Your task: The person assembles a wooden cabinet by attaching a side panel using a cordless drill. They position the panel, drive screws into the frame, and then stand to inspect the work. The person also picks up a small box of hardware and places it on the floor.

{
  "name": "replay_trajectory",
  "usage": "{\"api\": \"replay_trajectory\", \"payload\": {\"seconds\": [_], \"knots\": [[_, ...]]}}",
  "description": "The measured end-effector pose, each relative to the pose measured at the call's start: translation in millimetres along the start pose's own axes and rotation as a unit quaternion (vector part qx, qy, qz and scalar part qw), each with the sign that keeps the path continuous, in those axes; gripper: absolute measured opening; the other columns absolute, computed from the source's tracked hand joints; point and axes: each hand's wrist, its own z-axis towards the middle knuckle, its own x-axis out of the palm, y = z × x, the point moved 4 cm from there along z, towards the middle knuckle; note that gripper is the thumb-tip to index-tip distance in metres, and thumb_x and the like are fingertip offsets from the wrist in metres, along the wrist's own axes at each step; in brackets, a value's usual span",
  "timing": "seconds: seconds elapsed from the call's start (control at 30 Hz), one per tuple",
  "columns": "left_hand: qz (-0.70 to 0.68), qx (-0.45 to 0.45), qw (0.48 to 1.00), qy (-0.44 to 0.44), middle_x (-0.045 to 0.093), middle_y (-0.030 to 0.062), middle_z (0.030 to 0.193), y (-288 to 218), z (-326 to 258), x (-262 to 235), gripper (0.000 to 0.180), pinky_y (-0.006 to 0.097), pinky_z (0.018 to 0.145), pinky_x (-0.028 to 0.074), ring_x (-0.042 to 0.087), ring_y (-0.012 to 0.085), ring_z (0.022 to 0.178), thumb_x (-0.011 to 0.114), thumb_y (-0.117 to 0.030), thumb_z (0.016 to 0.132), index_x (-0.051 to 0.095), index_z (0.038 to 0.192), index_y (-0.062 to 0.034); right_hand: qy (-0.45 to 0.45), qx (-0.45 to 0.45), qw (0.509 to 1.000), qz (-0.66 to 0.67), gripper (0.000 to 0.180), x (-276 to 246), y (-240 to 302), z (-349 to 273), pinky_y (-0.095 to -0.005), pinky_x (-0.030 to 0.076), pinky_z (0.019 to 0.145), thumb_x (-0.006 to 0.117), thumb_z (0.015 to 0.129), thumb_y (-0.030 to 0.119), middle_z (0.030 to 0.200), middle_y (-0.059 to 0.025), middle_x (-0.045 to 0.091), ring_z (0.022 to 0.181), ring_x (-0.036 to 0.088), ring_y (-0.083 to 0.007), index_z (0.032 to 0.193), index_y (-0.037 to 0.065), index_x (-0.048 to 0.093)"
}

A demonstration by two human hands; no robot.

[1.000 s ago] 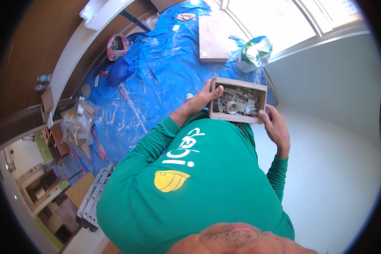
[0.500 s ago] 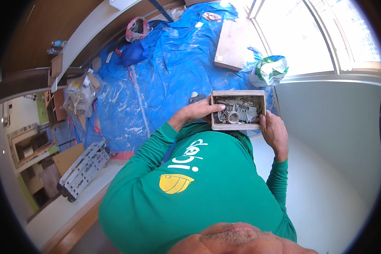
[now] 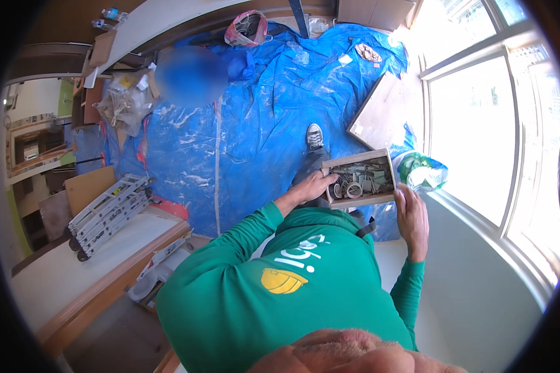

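A wooden drawer-like box (image 3: 364, 200) is held in front of my waist, its open top facing up. Small grey pieces (image 3: 373, 177) fill it in a jumble, and a pale ring (image 3: 354, 196) lies among them; their exact kind is too small to tell. My left hand (image 3: 314, 188) grips the left wall, thumb over the rim and the other fingers hidden beneath. At the right end of the box, my right hand (image 3: 412, 217) closes its fingers on the near corner.
Creased blue tarp (image 3: 261, 118) covers the floor, with my sneaker (image 3: 314, 135) on it. Ahead to the right are a wooden panel (image 3: 376, 118) and a green-and-white bag (image 3: 423, 173) beside the window. A folded metal ladder (image 3: 109, 214) and clear plastic bag (image 3: 121, 105) are at left.
The view has swung toward the right, and the window fills more of it. The box sits slightly lower in view and a little tilted. My sneaker shows more fully ahead; both hands keep their grip.
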Motion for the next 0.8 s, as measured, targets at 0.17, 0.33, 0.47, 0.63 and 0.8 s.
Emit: {"api": "replay_trajectory", "payload": {"seconds": [0.17,0.33,0.47,0.63,0.8], "knots": [[-0.208,-0.09,0.973,-0.039,0.072,0.0122,0.12,56,102,-60,0.046,0.04,0.089,0.059,0.07,0.0197,0.107,0.053,-0.035,0.109,0.06,0.138,0.0,0.053,0.136,0.989,-0.007,0.051,28,-55,57,-0.0519,0.05,0.099,0.05,0.109,0.043,0.128,-0.0274,0.066,0.118,0.062,-0.0476,0.135,0.001,0.06],[-0.414,-0.18,0.883,-0.126,0.067,0.0142,0.13,189,213,-119,0.042,0.055,0.092,0.063,0.07,0.0301,0.113,0.053,-0.033,0.109,0.054,0.139,-0.0033,0.115,0.249,0.944,0.184,0.053,124,-167,119,-0.0404,0.053,0.086,0.055,0.107,0.043,0.116,-0.0208,0.068,0.102,0.067,-0.0305,0.137,-0.001,0.059],[-0.508,-0.158,0.822,-0.206,0.063,0.0203,0.134,296,293,-161,0.04,0.062,0.095,0.062,0.063,0.0403,0.122,0.045,-0.025,0.112,0.049,0.141,0.0016,0.095,0.337,0.889,0.294,0.056,236,-285,201,-0.0314,0.05,0.067,0.061,0.104,0.046,0.096,-0.0076,0.066,0.08,0.061,-0.0139,0.131,-0.003,0.061],[-0.631,-0.249,0.692,-0.246,0.051,0.0371,0.143,389,397,-203,0.055,0.061,0.104,0.057,0.052,0.055,0.133,0.041,-0.028,0.113,0.038,0.146,0.0159,0.007,0.45,0.838,0.309,0.082,343,-442,279,-0.0466,0.045,0.109,0.064,0.097,0.056,0.138,-0.0316,0.06,0.13,0.057,-0.0392,0.141,-0.012,0.053],[-0.72,-0.248,0.602,-0.24,0.039,0.0405,0.152,486,464,-224,0.071,0.055,0.107,0.057,0.044,0.056,0.14,0.038,-0.04,0.113,0.029,0.15,0.0201,0.006,0.509,0.781,0.361,0.101,398,-502,359,-0.0622,0.033,0.113,0.062,0.088,0.074,0.159,-0.0186,0.042,0.147,0.036,-0.0365,0.161,0.009,0.037]]}}
